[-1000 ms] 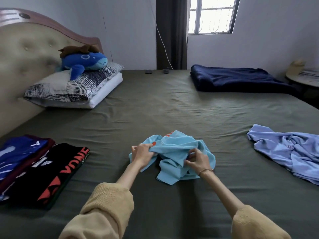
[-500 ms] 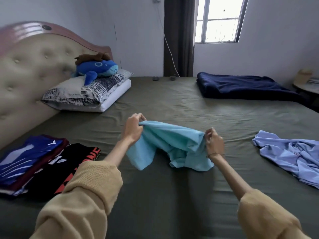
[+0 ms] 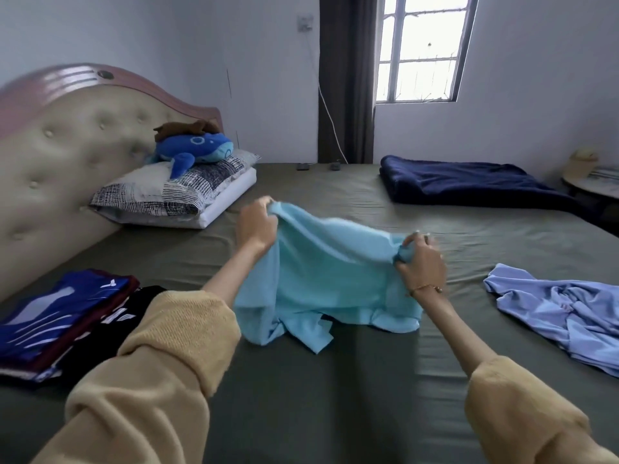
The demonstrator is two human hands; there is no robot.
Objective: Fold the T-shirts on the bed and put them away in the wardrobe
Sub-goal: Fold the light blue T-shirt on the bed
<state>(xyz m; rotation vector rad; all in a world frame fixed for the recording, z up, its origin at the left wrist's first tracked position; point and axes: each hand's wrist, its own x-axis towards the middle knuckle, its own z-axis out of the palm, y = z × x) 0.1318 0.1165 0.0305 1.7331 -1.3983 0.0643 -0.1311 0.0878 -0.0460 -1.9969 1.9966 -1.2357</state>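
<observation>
Both hands grip the light blue T-shirt (image 3: 321,272), held up over the middle of the bed (image 3: 335,396). Left hand (image 3: 256,226) has fingers curled round one bunched top corner, right hand (image 3: 420,259) fists a wad of fabric at the other. Probably spreading it by the top edge so it hangs flat before laying it down to fold. The lower hem drags on the sheet, crumpled.

Left of the shirt: folded T-shirts (image 3: 63,316), stacked near the bed's edge, likely staged for the wardrobe. Right of the shirt: lavender T-shirt (image 3: 562,306), unfolded, looks next in queue. Wardrobe isn't in view.
</observation>
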